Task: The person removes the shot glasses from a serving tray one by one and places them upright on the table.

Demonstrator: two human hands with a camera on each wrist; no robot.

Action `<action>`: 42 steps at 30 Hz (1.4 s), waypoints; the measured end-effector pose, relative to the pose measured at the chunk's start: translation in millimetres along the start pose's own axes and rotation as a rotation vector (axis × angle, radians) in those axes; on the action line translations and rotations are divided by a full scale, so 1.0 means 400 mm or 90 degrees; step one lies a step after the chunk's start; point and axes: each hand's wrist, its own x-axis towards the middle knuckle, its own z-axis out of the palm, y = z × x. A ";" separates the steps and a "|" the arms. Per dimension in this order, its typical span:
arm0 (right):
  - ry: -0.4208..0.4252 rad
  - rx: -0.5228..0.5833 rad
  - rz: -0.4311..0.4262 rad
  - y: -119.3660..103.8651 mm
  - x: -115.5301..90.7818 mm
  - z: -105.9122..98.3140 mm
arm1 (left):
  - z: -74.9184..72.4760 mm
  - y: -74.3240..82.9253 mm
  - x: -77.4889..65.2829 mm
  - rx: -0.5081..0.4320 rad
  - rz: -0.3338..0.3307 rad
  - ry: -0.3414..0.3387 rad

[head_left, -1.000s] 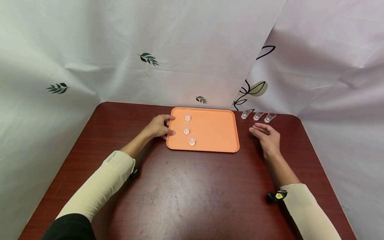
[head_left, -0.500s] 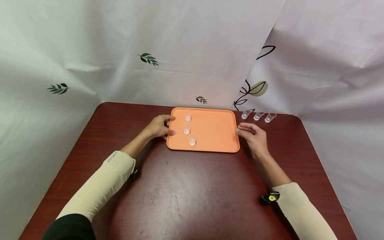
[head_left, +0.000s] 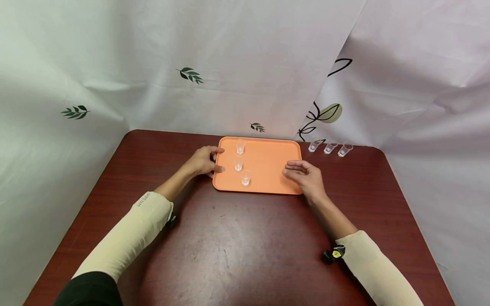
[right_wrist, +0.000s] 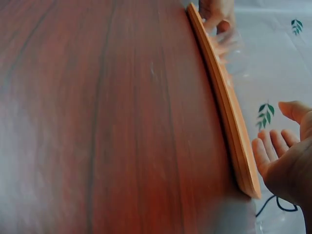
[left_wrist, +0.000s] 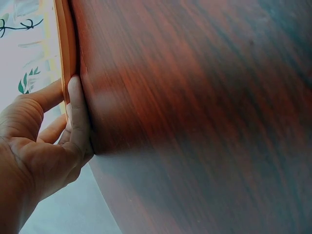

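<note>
An orange tray (head_left: 268,163) lies at the far side of the dark red table. My left hand (head_left: 203,162) grips its left edge, thumb over the rim; in the left wrist view the fingers (left_wrist: 77,114) run along the tray's outer side. Three small clear cups stand in a rough column on the tray's left part: a back cup (head_left: 240,147), a middle cup (head_left: 238,164) and a front cup (head_left: 246,178). Over the tray's right part hovers my right hand (head_left: 307,177), its fingers loosely bent with nothing between them, as the right wrist view also shows.
Right of the tray, near the table's back edge, three more clear cups stand in a row: a left one (head_left: 314,145), a middle one (head_left: 329,148) and a right one (head_left: 345,149). A pale curtain (head_left: 229,63) with leaf prints hangs behind the table (head_left: 237,250).
My right hand has moved left, from in front of the row of cups at the right to over the tray's right part. The left hand, tray and cups have stayed put.
</note>
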 end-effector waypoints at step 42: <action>-0.186 -0.070 0.000 0.012 0.004 0.227 | -0.002 -0.001 0.002 0.003 0.000 0.002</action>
